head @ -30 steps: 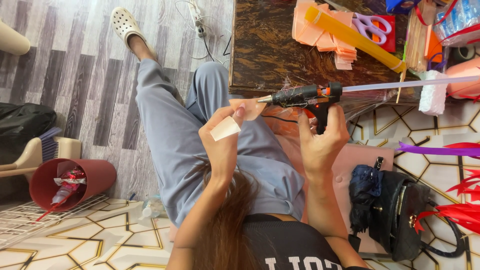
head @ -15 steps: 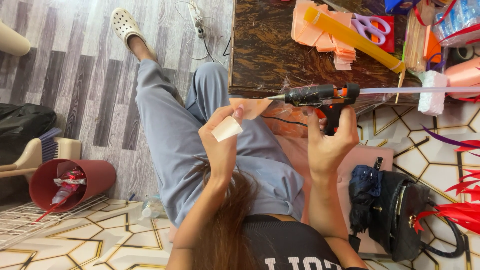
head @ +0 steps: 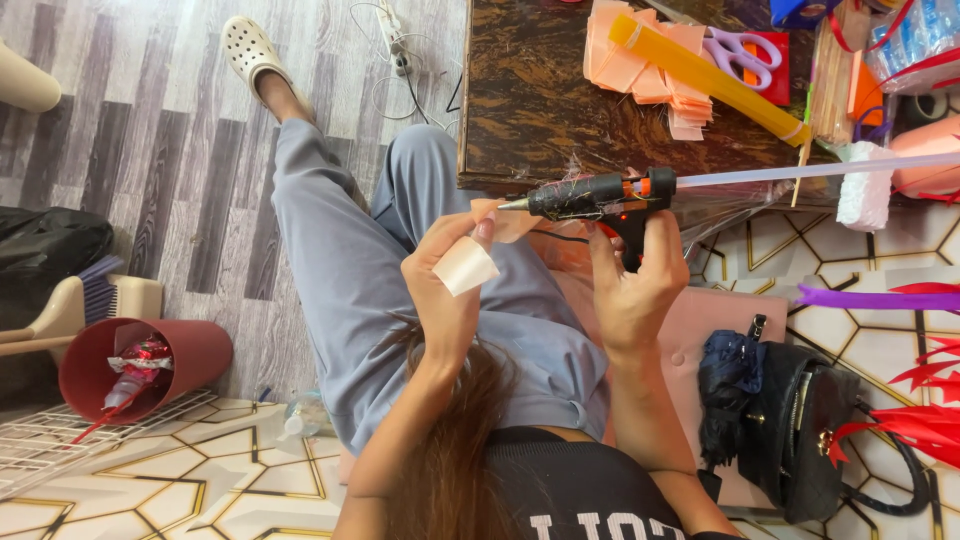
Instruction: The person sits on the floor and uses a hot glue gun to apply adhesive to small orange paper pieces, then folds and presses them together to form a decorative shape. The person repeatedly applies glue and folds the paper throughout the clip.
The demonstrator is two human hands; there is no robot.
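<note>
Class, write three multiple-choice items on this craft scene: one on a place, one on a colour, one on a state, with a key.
1. Where do the scissors lie?
A on the dark table
B in the red bin
C on the lap

2. What colour is the bin on its side?
A blue
B dark red
C yellow

3. What does the right hand do?
A hangs free
B grips the glue gun
C holds scissors

Key: A, they rest on paper atop the table; B, its wall shows dark red; B, fingers wrap the handle, nozzle at the petal piece in the left hand.

Grey trousers (head: 350,270), black top with white print (head: 585,490), cream perforated clog (head: 248,45), long brown hair (head: 450,440)
</note>
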